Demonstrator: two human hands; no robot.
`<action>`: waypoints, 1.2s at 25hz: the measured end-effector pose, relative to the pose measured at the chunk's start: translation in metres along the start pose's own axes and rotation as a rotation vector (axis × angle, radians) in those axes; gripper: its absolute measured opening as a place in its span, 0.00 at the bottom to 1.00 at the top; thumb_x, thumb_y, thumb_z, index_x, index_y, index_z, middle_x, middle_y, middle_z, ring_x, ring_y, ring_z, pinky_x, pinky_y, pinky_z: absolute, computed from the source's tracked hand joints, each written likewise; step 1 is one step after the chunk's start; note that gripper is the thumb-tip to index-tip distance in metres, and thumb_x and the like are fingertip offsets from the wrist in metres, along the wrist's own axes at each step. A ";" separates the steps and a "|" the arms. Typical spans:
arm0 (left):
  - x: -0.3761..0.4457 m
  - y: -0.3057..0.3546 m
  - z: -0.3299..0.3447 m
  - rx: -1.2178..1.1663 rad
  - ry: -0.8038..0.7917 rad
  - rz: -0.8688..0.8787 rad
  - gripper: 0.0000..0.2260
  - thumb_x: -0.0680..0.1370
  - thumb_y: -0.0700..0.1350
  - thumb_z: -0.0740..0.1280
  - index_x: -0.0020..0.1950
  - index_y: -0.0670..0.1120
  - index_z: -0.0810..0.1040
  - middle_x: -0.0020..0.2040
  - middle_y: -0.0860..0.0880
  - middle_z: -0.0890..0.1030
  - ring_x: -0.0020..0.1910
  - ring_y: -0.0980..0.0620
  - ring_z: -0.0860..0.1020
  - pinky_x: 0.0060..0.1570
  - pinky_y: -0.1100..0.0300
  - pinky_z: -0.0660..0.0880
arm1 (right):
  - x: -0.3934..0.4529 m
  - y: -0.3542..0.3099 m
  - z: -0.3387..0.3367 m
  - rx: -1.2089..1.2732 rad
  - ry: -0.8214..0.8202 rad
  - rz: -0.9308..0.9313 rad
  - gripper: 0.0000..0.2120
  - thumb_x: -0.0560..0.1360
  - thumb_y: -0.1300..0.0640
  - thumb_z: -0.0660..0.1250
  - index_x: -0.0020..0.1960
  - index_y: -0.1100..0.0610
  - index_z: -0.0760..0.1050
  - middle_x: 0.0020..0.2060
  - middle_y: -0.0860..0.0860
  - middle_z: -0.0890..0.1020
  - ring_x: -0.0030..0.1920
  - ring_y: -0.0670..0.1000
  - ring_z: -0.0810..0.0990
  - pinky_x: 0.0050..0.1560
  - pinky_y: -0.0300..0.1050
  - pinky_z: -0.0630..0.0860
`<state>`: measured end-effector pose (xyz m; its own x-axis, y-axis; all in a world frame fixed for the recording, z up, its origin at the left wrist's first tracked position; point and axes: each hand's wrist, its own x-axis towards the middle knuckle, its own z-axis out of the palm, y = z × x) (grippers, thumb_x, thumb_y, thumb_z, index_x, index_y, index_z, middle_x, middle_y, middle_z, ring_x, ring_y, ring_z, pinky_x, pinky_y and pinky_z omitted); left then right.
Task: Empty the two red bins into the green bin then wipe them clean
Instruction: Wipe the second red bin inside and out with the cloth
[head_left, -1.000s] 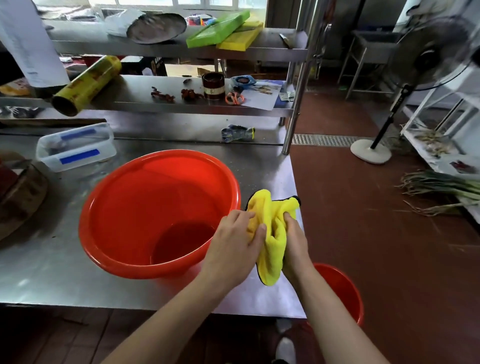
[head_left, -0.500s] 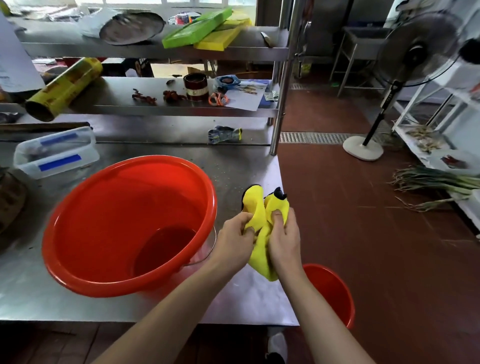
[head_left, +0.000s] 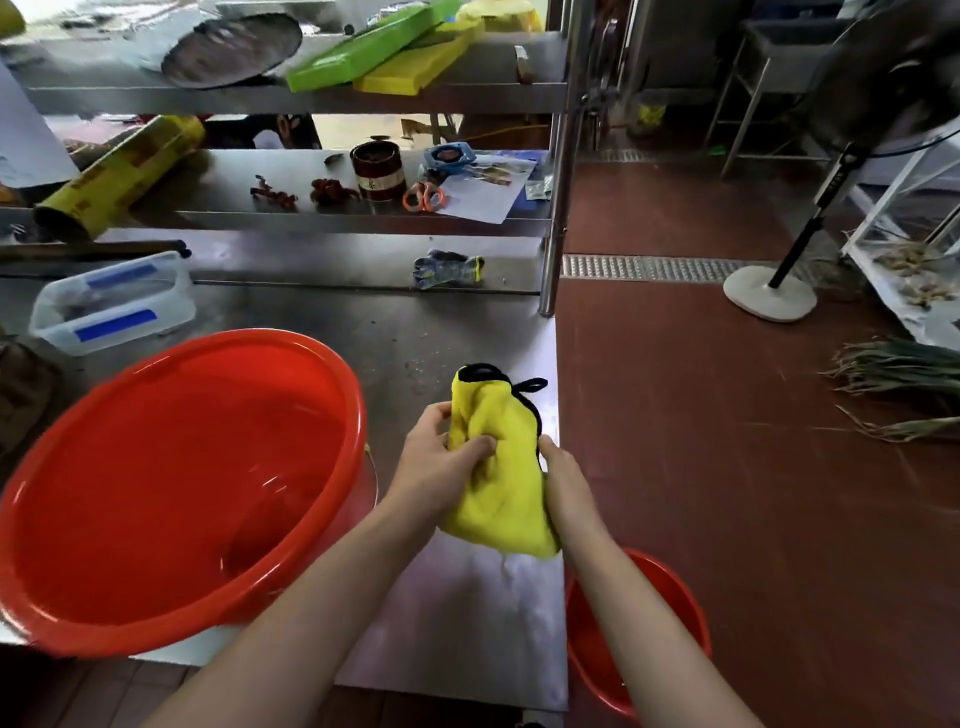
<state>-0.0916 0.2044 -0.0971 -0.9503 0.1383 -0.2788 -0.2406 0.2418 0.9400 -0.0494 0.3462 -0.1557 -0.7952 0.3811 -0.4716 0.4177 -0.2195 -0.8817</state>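
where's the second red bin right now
The smaller red bin sits on the floor at the lower right of the head view, just off the steel table's right edge, partly behind the right forearm.

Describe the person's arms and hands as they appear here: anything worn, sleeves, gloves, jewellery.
Both forearms are bare from where they enter at the bottom edge; no sleeve shows in view. The left hand and the right hand wear no gloves. No watch, bracelet or ring is visible on the parts that show. Nails look short and unpainted, though the picture is soft.
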 end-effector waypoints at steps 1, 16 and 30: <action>0.004 0.003 0.005 -0.047 0.000 -0.017 0.18 0.74 0.36 0.74 0.62 0.46 0.76 0.50 0.44 0.85 0.47 0.48 0.84 0.48 0.52 0.81 | 0.008 0.005 -0.009 0.116 -0.025 0.114 0.25 0.76 0.32 0.61 0.56 0.51 0.81 0.52 0.52 0.86 0.51 0.53 0.84 0.52 0.50 0.79; 0.131 -0.014 0.047 0.302 0.164 -0.028 0.23 0.74 0.50 0.76 0.66 0.53 0.71 0.47 0.54 0.80 0.48 0.50 0.80 0.52 0.54 0.76 | 0.130 -0.037 -0.043 -0.152 0.052 -0.328 0.18 0.77 0.65 0.70 0.63 0.51 0.75 0.51 0.46 0.81 0.46 0.36 0.79 0.42 0.26 0.72; 0.355 -0.056 0.111 0.437 0.066 0.132 0.15 0.75 0.39 0.69 0.60 0.49 0.79 0.55 0.49 0.80 0.51 0.51 0.78 0.44 0.69 0.69 | 0.343 -0.039 -0.003 -0.408 0.119 -0.358 0.13 0.76 0.61 0.65 0.59 0.49 0.77 0.56 0.43 0.80 0.59 0.48 0.77 0.60 0.46 0.72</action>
<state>-0.3933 0.3470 -0.2702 -0.9813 0.1368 -0.1356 -0.0243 0.6103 0.7918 -0.3368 0.4886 -0.2835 -0.8736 0.4718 -0.1194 0.2859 0.2989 -0.9105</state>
